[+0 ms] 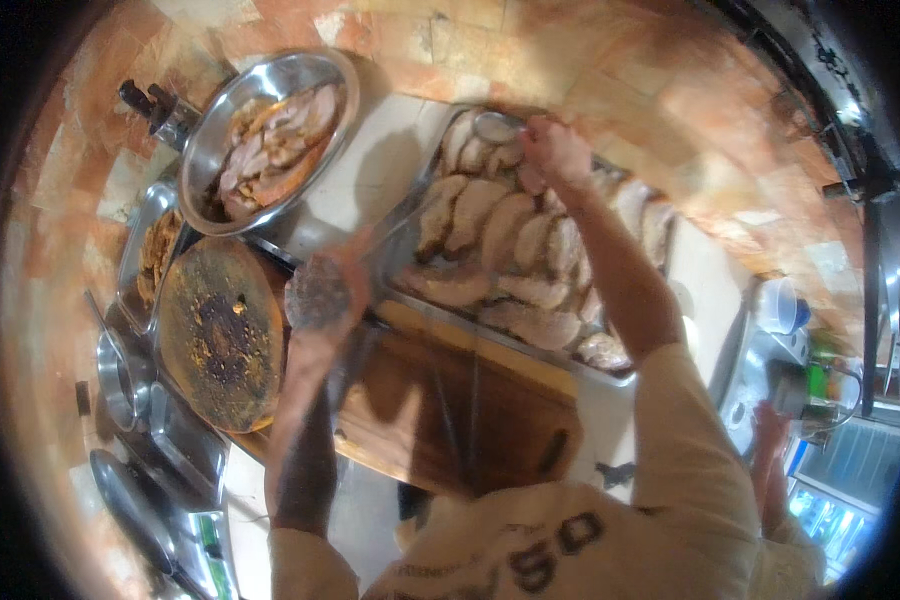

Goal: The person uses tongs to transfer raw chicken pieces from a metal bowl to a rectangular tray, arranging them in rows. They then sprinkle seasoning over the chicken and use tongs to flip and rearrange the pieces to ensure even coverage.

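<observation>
My right hand [559, 154] reaches over the far side of a large metal tray [607, 375]. Its fingers are closed at a shiny round metal utensil [497, 127], whose exact kind is unclear. Beneath and around it, several pale slabs of meat [506, 225] lie in rows in the tray. Blurred by motion, my left hand [334, 281] is at the tray's near-left corner; whether it grips the rim is not clear. Below the tray a brown wooden cutting board [457, 397] lies partly under its edge.
Meat pieces [277, 154] fill a steel bowl [349, 97] at upper left. A round, stained chopping block [221, 337] stands below it, beside a metal pan [124, 382] and a tray of browned food [157, 255]. Another person's hand [772, 431] is near a metal pot [787, 386] at right.
</observation>
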{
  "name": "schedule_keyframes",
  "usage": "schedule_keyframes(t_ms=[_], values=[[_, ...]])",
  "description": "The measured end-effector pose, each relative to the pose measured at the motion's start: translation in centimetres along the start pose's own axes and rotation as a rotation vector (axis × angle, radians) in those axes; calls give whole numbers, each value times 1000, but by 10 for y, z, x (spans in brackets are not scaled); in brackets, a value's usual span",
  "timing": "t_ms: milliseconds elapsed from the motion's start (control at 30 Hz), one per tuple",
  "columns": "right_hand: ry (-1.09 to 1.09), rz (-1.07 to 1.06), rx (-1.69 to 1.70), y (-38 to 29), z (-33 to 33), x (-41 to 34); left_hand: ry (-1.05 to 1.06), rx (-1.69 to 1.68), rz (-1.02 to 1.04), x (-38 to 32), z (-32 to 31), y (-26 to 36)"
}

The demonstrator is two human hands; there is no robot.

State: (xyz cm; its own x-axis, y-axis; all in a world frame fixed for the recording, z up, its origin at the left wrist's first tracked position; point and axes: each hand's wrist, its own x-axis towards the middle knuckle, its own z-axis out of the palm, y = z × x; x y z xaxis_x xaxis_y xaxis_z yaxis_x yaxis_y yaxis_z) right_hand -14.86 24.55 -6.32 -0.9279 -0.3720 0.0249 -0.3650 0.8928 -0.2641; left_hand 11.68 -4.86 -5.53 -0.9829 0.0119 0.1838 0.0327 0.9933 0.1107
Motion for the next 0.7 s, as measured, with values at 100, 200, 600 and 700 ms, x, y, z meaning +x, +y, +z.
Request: schedule_keyframes(t_ms=[100,200,600,700], values=[[41,-93,-43,-6,9,-10,-98,-162,-120,24,-45,34],[53,-13,-33,11,-9,-7,-111,-236,-147,28,-46,28],[81,39,15,76,-29,-83,-99,-203,-149,38,-64,61],[159,100,-17,103,-26,-86,-153,-207,-21,38,-61,88]])
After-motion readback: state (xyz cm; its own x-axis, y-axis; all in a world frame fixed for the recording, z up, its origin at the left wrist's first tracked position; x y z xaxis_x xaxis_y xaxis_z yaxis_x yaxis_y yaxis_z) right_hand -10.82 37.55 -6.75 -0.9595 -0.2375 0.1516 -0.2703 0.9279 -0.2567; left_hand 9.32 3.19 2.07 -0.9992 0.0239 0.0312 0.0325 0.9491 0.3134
